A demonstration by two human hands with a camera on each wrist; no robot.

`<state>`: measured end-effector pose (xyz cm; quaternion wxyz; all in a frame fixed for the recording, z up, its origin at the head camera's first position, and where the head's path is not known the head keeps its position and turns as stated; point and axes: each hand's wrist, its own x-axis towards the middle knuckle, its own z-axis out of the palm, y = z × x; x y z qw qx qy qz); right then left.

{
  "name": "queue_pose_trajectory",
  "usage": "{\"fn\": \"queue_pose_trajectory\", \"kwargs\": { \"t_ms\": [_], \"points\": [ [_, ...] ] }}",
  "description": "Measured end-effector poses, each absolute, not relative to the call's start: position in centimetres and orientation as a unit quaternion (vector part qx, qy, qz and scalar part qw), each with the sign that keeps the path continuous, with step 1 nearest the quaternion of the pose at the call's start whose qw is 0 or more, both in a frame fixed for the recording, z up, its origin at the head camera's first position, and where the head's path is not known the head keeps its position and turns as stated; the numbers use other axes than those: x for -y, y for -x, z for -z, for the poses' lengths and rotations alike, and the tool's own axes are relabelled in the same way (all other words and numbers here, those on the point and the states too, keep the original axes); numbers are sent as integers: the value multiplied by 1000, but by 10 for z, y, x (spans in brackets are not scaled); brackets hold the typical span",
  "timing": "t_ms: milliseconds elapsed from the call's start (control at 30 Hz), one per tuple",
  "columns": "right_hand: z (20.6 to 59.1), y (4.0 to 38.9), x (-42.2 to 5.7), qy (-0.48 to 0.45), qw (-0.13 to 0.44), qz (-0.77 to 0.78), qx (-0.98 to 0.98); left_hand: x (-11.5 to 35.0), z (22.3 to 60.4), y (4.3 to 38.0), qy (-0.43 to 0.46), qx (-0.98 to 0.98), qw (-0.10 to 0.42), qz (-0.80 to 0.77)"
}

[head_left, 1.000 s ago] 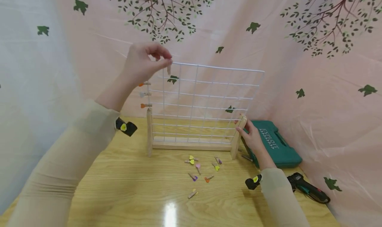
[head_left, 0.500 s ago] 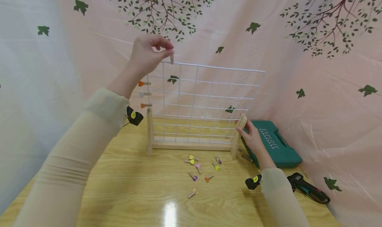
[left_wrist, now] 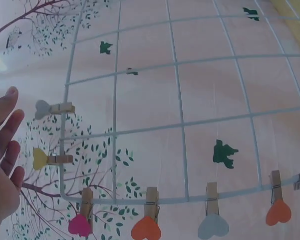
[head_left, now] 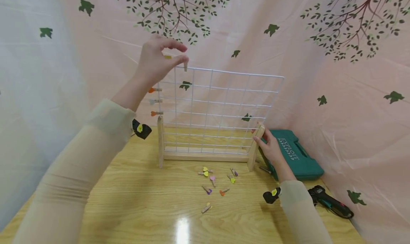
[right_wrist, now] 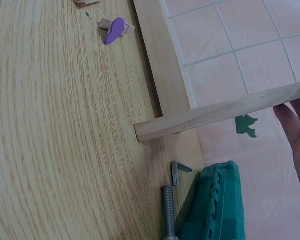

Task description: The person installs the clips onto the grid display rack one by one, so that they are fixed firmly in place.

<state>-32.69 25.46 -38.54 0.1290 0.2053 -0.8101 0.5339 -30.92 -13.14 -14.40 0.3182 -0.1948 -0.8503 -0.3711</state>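
My left hand (head_left: 157, 57) is at the top left of a white wire grid (head_left: 209, 91), thumb and index finger parted. A wooden clothespin (head_left: 185, 66) stands on the top wire by the thumb; its grey heart (left_wrist: 41, 109) shows in the left wrist view, apart from the fingers. Beside it is a yellow-heart clothespin (left_wrist: 40, 158). Pink (left_wrist: 80, 225), orange (left_wrist: 146, 228) and grey (left_wrist: 213, 226) hearts are among those clipped along the side wire. My right hand (head_left: 270, 146) grips the top of the stand's right wooden post (head_left: 254, 153).
Several loose heart clothespins, including a purple one (right_wrist: 115, 30), lie on the wooden table (head_left: 144, 201) before the stand. A green case (head_left: 298, 156) and a black-and-green power tool (head_left: 331, 203) lie right. A bolt (right_wrist: 168, 210) and hex key (right_wrist: 177, 172) lie near the post.
My left hand rose with the clothespin above the top wire, then lowered it slightly onto the wire. Thumb and index finger have parted from it. The right hand stays on the post.
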Motion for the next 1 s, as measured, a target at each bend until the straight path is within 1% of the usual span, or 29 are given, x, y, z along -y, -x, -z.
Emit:
{"fn": "queue_pose_trajectory", "kwargs": {
  "t_ms": [67, 133, 167, 233, 333, 500, 667, 767, 867, 1000],
  "points": [
    [386, 327, -254, -205, 128, -534, 810, 129, 148, 302, 226, 832, 345, 370],
    [385, 326, -255, -205, 129, -535, 809, 124, 158, 294, 261, 814, 357, 376],
    [385, 326, -254, -206, 131, -534, 809, 121, 165, 290, 279, 808, 356, 378],
    [385, 326, -254, -208, 134, -534, 809, 114, 186, 284, 310, 802, 338, 382],
    [384, 326, -254, -211, 136, -533, 808, 104, 227, 276, 328, 816, 279, 385],
    [383, 327, -253, -220, 137, -534, 805, 91, 308, 270, 334, 849, 170, 374],
    [383, 327, -252, -217, 141, -530, 808, 79, 377, 271, 341, 866, 89, 356],
    [383, 327, -253, -214, 142, -529, 809, 71, 408, 273, 355, 867, 37, 349],
    [384, 329, -254, -215, 143, -531, 807, 63, 430, 272, 376, 859, -13, 346],
    [386, 330, -254, -210, 139, -535, 806, 55, 452, 271, 418, 853, -51, 310]
  ]
}}
